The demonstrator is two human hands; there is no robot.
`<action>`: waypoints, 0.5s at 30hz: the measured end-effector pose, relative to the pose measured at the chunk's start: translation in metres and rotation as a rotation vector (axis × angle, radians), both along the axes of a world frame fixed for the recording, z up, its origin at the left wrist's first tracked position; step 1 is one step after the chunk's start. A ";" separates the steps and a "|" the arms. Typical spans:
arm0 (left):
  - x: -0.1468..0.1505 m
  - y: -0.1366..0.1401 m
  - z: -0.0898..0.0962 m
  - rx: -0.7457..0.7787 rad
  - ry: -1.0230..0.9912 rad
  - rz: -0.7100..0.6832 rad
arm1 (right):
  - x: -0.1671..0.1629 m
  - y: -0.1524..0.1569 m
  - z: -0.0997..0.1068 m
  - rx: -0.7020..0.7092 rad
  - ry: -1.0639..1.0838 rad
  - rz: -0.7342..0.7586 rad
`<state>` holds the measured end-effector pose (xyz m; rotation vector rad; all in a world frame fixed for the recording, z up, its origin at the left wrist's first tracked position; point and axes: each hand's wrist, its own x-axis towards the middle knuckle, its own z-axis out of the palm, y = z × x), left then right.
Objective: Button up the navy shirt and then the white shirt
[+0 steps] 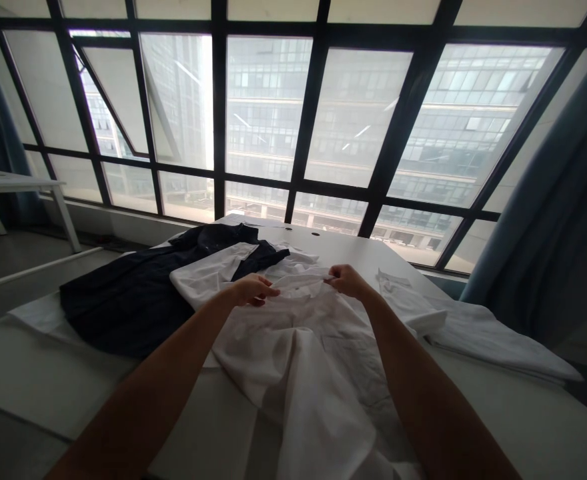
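A white shirt [318, 353] lies spread toward me, its top edge lifted and its lower part creased and draped over the table's near edge. My left hand [255, 291] pinches the collar area at the left, fingers closed on the fabric. At the right end of the same edge, my right hand [344, 280] is also closed on the cloth. Between both hands the collar edge is stretched. Close to my left hand lies a dark navy garment [123, 300], with a piece of white cloth [213, 267] partly over it.
Folded white garments [498, 337] are stacked on the right of the white table [358, 250]. Another white table [13, 179] stands at the far left. Large framed windows [268, 107] rise behind, with a blue curtain [548, 200] at the right.
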<state>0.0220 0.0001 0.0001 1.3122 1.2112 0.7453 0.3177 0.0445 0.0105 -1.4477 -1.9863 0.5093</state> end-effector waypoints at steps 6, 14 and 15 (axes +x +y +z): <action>0.010 0.000 -0.008 0.469 0.604 0.240 | -0.003 -0.005 0.006 0.200 -0.159 -0.144; 0.017 -0.010 -0.002 0.605 0.801 0.324 | -0.035 -0.024 0.026 -0.432 0.340 -0.070; 0.017 -0.011 0.000 0.527 0.759 0.284 | -0.036 -0.026 0.027 -0.530 0.352 -0.038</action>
